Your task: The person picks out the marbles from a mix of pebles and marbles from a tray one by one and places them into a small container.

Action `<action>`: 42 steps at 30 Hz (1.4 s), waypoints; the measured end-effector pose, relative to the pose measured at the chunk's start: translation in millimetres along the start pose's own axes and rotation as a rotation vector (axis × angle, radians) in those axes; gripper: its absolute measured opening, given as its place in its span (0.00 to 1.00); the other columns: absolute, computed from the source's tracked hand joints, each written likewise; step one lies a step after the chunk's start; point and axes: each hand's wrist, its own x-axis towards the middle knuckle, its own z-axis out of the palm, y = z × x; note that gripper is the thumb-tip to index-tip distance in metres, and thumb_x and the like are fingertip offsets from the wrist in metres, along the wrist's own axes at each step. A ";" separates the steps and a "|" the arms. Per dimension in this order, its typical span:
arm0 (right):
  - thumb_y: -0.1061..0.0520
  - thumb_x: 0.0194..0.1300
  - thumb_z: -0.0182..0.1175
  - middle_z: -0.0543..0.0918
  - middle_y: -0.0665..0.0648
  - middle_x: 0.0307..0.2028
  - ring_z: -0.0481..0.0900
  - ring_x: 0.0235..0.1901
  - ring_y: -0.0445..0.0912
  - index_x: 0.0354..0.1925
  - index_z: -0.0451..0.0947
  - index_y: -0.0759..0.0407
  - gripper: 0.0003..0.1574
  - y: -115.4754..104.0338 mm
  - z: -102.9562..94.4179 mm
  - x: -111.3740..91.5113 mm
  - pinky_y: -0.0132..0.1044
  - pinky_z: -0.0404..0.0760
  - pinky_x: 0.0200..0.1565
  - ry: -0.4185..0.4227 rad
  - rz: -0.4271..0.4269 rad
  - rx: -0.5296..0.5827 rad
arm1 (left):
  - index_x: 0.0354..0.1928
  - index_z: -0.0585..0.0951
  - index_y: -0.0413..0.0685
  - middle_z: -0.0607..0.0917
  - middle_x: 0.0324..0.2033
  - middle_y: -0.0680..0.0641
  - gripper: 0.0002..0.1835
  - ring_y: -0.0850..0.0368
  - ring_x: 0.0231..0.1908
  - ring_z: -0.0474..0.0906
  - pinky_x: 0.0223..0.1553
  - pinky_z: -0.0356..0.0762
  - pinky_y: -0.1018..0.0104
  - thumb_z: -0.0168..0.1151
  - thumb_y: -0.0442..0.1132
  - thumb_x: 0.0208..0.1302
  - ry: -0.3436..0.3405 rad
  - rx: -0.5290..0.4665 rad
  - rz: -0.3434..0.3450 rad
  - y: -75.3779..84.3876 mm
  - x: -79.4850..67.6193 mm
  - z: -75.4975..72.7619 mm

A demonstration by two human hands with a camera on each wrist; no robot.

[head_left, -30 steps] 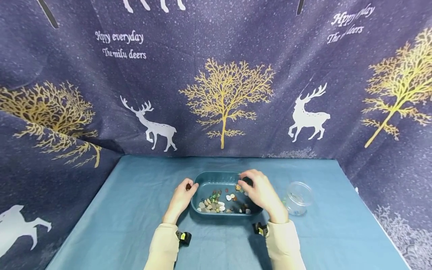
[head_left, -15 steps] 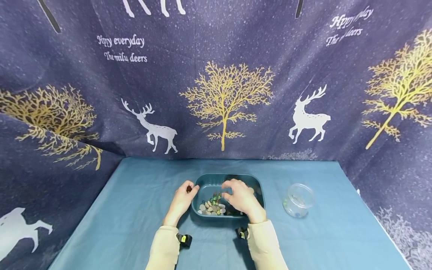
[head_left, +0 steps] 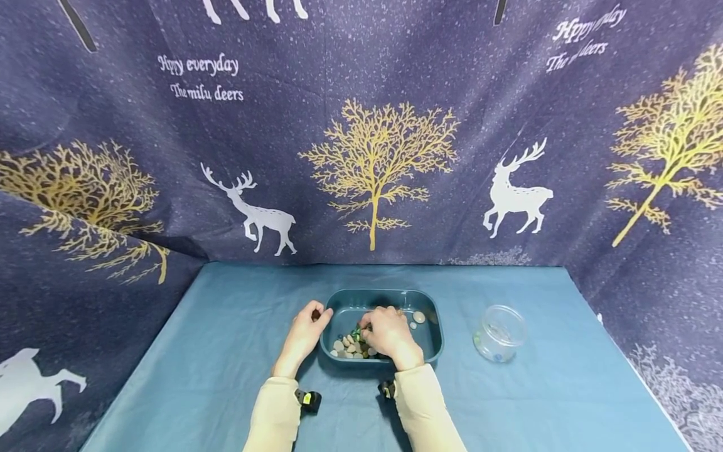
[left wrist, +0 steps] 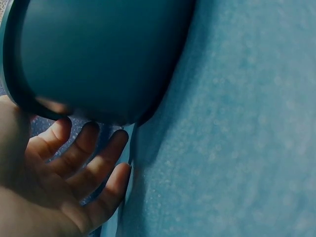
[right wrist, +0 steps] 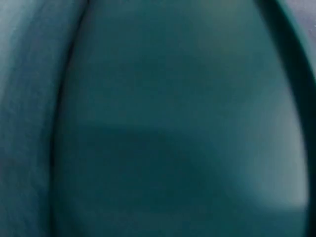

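Observation:
A dark teal oval tub (head_left: pixel 384 294) with stones in it stands on the table in the head view. At its left end my left hand (head_left: pixel 306 329) holds the rim between thumb and forefinger. In the left wrist view the other fingers (left wrist: pixel 101 170) curve below the tub's rim. My right hand (head_left: pixel 388 334) reaches down into the tub, its fingertips among green glassy pieces (head_left: pixel 356 333) beside pale pebbles (head_left: pixel 344 346). Whether those fingertips pinch a piece is hidden. Only the tub's outer wall (right wrist: pixel 173 98) fills the right wrist view, without the hand.
To the right of the tub stands a clear round jar (head_left: pixel 499 336) with a few small coloured bits at its bottom. White stones (head_left: pixel 418 317) lie in the right part of the tub. A patterned curtain (head_left: pixel 361 157) hangs behind the blue-covered table (head_left: pixel 226 351).
My right hand has moved left across the tub and down, from its right end to the green pieces. The left hand stays at the rim.

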 end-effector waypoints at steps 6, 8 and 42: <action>0.55 0.58 0.69 0.81 0.51 0.37 0.75 0.43 0.55 0.32 0.85 0.45 0.03 1.1 7.9 3.2 0.62 0.68 0.50 -0.040 0.085 0.007 | 0.34 0.70 0.48 0.70 0.26 0.49 0.13 0.54 0.24 0.66 0.31 0.64 0.60 0.58 0.48 0.72 -0.006 0.005 -0.004 1.7 0.5 0.3; 0.53 0.58 0.71 0.81 0.51 0.37 0.76 0.44 0.55 0.32 0.85 0.45 0.03 1.7 8.6 3.5 0.62 0.69 0.48 -0.054 0.100 0.006 | 0.34 0.70 0.48 0.70 0.26 0.49 0.13 0.54 0.25 0.66 0.31 0.64 0.60 0.58 0.48 0.72 -0.005 0.007 -0.004 2.4 0.6 0.3; 0.55 0.56 0.73 0.75 0.61 0.53 0.70 0.53 0.58 0.29 0.75 0.47 0.13 30.1 -50.7 -26.1 0.54 0.70 0.50 0.223 -0.075 0.321 | 0.34 0.70 0.49 0.71 0.27 0.49 0.12 0.54 0.26 0.66 0.32 0.64 0.61 0.58 0.48 0.72 -0.011 0.000 -0.015 3.3 -1.1 -2.8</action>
